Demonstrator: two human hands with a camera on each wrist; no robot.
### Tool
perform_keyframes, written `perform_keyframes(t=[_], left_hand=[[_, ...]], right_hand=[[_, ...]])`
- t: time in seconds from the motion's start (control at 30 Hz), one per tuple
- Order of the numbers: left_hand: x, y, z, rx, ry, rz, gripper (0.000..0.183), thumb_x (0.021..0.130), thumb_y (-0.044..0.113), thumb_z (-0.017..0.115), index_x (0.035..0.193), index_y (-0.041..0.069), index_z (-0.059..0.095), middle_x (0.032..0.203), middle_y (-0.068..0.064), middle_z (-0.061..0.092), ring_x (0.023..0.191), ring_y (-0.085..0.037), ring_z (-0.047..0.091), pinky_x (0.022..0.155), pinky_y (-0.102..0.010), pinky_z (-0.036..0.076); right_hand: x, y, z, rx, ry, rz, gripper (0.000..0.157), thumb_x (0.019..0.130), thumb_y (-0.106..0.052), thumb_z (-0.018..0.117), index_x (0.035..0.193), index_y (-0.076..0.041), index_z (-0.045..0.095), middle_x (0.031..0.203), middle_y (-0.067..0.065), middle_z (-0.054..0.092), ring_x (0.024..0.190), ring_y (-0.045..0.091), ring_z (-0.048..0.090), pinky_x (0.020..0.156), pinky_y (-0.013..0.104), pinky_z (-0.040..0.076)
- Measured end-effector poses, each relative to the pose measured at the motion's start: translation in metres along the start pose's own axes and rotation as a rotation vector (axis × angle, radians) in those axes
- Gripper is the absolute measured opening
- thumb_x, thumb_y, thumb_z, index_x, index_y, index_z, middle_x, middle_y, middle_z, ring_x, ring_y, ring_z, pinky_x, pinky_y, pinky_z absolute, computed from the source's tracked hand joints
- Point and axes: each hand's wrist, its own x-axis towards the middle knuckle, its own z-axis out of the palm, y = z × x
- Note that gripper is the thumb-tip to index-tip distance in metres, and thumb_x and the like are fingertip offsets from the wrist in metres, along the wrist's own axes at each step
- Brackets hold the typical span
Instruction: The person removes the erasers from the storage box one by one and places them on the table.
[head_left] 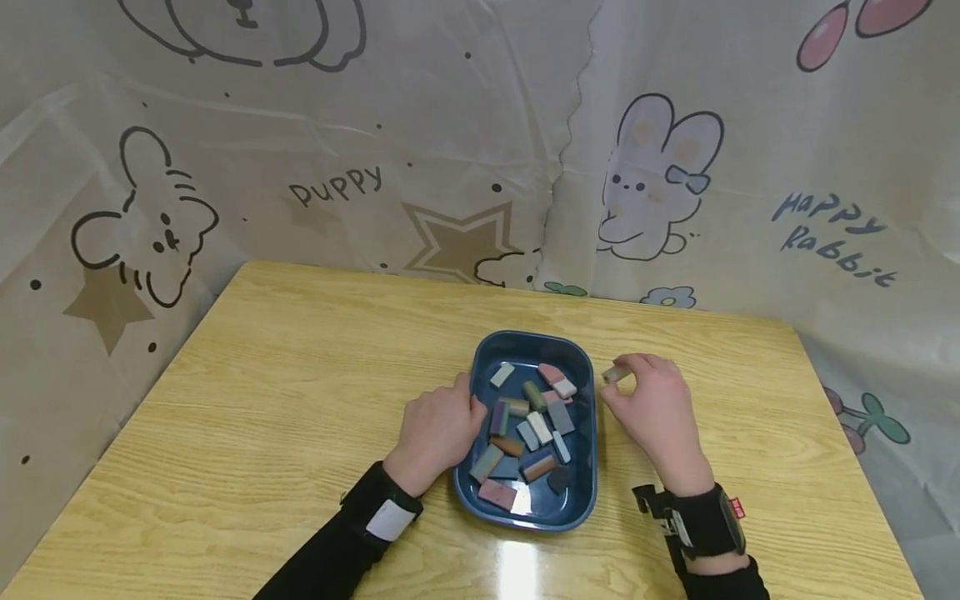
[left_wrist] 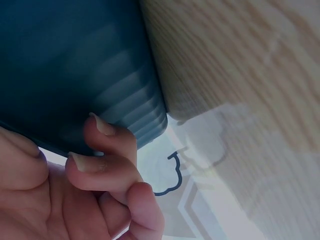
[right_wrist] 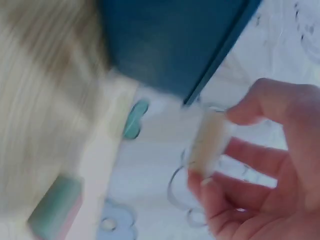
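Observation:
A dark blue rectangular tray point(head_left: 589, 467) lies on the table with several small coloured blocks in it, such as a green one point(head_left: 534, 396) and a pink one point(head_left: 497, 494). My left hand point(head_left: 438, 433) grips the tray's left rim; in the left wrist view its bent fingers point(left_wrist: 105, 172) are by the tray's outer wall point(left_wrist: 125, 85). Just right of the tray, my right hand point(head_left: 658, 412) pinches a small beige block point(right_wrist: 209, 142) between thumb and fingers. What the blocks are made of is hard to tell.
A green and pink block point(right_wrist: 55, 207) rests on the table in the right wrist view, blurred. The wooden table point(head_left: 300, 400) ends at the back against a printed cloth point(head_left: 450, 150), which also hangs at both sides.

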Motion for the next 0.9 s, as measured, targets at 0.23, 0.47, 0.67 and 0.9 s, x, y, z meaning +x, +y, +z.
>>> perform_keyframes(t=[0.23,0.47,0.67,0.9], left_hand=[[0.0,0.0,0.0,-0.008,-0.009,-0.004,0.023,0.092,0.027,0.05,0.095,0.005,0.056,0.055,-0.003,0.049,0.041,-0.015,0.044,0.037,-0.028,0.033],[0.001,-0.001,0.0,-0.009,0.002,0.009,0.022,0.092,0.026,0.051,0.093,0.005,0.056,0.054,-0.003,0.048,0.041,-0.015,0.044,0.037,-0.028,0.032],[0.001,-0.001,0.0,-0.017,-0.008,0.004,0.022,0.092,0.026,0.05,0.094,0.005,0.056,0.055,-0.004,0.049,0.041,-0.015,0.044,0.037,-0.027,0.032],[0.001,-0.001,-0.001,-0.02,-0.013,0.002,0.022,0.092,0.026,0.05,0.096,0.005,0.056,0.055,-0.003,0.049,0.041,-0.015,0.045,0.037,-0.028,0.032]], right_hand=[[0.0,0.03,0.012,-0.038,-0.201,0.112,0.033,0.079,-0.015,0.062,0.102,0.008,0.067,0.099,0.03,0.067,0.094,0.045,0.059,0.083,0.057,0.046],[-0.001,0.037,0.017,-0.053,-0.275,0.144,0.04,0.079,-0.015,0.062,0.112,0.008,0.064,0.104,0.03,0.067,0.096,0.044,0.06,0.084,0.057,0.048],[0.001,0.028,0.004,-0.039,-0.244,0.143,0.044,0.083,-0.018,0.062,0.119,0.006,0.061,0.111,0.032,0.065,0.101,0.047,0.058,0.086,0.059,0.047],[-0.002,-0.009,-0.009,0.012,-0.113,-0.021,0.03,0.085,-0.019,0.066,0.108,0.001,0.067,0.099,0.022,0.07,0.087,0.035,0.063,0.073,0.051,0.052]])
